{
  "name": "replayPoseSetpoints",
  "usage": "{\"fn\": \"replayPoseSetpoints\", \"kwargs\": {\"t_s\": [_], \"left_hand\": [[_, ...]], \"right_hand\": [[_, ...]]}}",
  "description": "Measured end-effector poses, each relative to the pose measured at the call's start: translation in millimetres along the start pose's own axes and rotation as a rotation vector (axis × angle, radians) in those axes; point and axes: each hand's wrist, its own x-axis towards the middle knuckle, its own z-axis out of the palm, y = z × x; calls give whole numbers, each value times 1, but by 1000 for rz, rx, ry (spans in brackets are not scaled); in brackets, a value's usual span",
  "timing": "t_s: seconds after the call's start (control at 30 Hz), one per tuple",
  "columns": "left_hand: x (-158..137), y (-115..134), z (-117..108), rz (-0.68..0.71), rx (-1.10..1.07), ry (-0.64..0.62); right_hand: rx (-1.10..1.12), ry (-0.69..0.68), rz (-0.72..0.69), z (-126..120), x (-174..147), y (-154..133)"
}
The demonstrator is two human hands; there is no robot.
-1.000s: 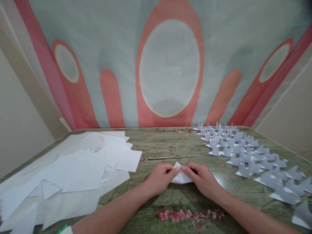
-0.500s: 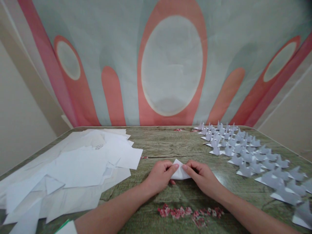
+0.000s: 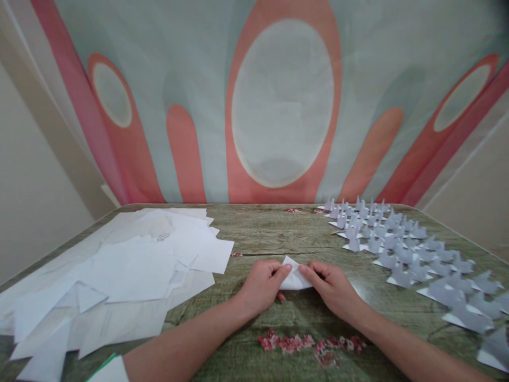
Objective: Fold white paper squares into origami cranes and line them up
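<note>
A small piece of folded white paper (image 3: 295, 277) is held just above the table in front of me, its pointed corner upward. My left hand (image 3: 265, 280) pinches its left side, thumb on the near face and fingers curled behind. On the opposite side my right hand (image 3: 329, 282) grips it the same way, thumb pressed near the middle. Most fingertips are hidden behind the paper. To the right stand several rows of folded paper birds (image 3: 401, 254), apart from my right hand.
A spread heap of loose white paper sheets (image 3: 139, 270) covers the table's left side. The wood-patterned table (image 3: 262, 228) has printed pink flowers. Near my left forearm lies a white piece with a green edge (image 3: 109, 370). A patterned curtain (image 3: 214, 132) hangs behind.
Both hands keep their pinch on the folded paper, with the thumbs barely shifted. The whole view has moved very slightly.
</note>
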Motion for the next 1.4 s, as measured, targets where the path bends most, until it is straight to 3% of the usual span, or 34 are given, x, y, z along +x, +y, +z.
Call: {"fn": "replayPoseSetpoints", "kwargs": {"t_s": [0.3,0.67,1.1,1.4], "left_hand": [[-2,4,-2,11,40,-26],[-3,3,-3,92,106,-86],[-4,8,-5,109,190,-152],[-5,14,-9,205,306,-143]], "right_hand": [[204,9,-50,-5,-4,-8],[107,-20,-158,-6,-2,-8],[33,-14,-57,-2,-8,-11],[-34,30,-45,1,-8,-14]]}}
